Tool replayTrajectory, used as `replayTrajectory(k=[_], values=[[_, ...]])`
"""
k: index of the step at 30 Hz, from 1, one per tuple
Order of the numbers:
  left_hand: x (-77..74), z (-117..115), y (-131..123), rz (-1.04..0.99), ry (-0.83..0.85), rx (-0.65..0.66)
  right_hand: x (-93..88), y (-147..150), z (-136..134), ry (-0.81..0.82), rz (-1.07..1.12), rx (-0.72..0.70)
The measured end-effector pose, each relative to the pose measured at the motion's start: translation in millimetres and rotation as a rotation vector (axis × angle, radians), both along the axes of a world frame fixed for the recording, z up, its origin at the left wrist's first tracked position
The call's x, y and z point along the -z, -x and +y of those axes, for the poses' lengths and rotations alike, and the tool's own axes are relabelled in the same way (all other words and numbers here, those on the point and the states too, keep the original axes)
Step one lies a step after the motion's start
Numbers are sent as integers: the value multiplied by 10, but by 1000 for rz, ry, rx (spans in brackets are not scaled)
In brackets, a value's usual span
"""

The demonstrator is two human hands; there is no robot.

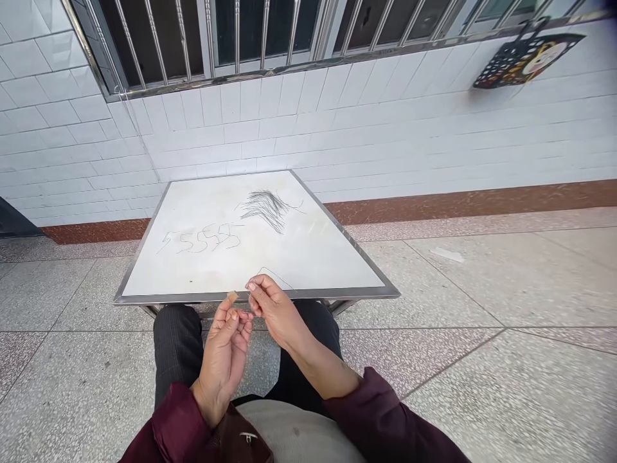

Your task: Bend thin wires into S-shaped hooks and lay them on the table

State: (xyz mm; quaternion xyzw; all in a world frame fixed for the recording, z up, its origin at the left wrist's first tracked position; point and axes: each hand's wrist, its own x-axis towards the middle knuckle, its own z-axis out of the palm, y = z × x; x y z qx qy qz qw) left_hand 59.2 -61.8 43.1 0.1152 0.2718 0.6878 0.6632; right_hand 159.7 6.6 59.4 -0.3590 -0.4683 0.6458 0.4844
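Observation:
A low table with a white top [328,260] and grey metal rim stands in front of my knees. A bunch of thin dark strands [266,207] lies near its far side, and several separate strands [207,239], bent like the figure 5, lie left of it. Just above the near rim, my right hand [270,305] pinches what looks like a thin dark strand, thumb against forefinger. Close by on the left, my left hand [229,344] faces palm up, fingers curled and thumb pressed in; what it holds is too small to name. A yellowish wrap [232,296] covers its forefinger tip.
Beyond the table rises a white tiled wall [231,145] with a barred window [265,38]. A patterned bag [525,61] hangs at the upper right. On the speckled floor [482,276] to the right lies a whitish scrap [447,254].

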Motion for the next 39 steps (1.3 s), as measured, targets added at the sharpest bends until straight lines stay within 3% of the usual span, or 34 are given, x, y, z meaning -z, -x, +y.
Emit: replayTrajectory(k=[9, 28, 39], values=[[-45, -38, 14, 99, -123, 169, -90, -128, 24, -32, -134, -114], [-23, -71, -1, 227, -165, 113, -140, -164, 10, -31, -66, -90], [50, -78, 31, 313, -207, 125, -122, -147, -26, -51, -71, -154]])
